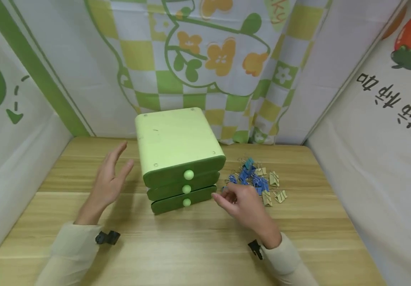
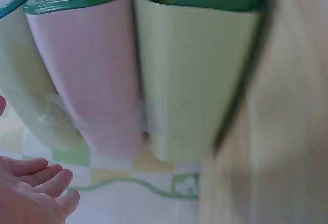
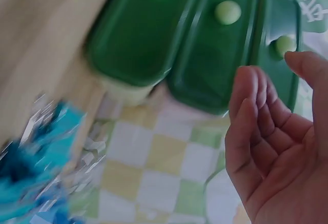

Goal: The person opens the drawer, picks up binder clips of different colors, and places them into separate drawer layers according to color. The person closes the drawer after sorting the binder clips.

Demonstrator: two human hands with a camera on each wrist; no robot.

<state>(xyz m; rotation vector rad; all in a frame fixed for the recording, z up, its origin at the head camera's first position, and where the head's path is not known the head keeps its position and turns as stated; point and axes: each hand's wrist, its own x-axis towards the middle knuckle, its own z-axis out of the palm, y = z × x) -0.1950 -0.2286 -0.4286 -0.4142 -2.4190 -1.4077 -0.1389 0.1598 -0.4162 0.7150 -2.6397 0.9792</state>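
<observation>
A small three-drawer box [image 1: 178, 139] stands on the table, its top pale green, its drawer fronts dark green with round light-green knobs [image 1: 189, 174]. Seen from the left wrist, its side shows pale green and pink drawer walls [image 2: 87, 75]. To the left of the box my left hand [image 1: 109, 182] is raised, fingers extended, apart from it and holding nothing. My right hand [image 1: 243, 204] hovers by the right front corner of the drawers, fingers loosely bent and thumb out, with nothing in its grasp. Just beyond it lies a pile of blue and pale yellow binder clips [image 1: 260, 182].
The wooden table [image 1: 177, 254] reaches to a checkered curtain [image 1: 227, 79] behind the box. White printed fabric walls [image 1: 377, 159] close in the left and right sides. In the right wrist view, blurred blue clips [image 3: 46, 157] lie beside the drawer fronts.
</observation>
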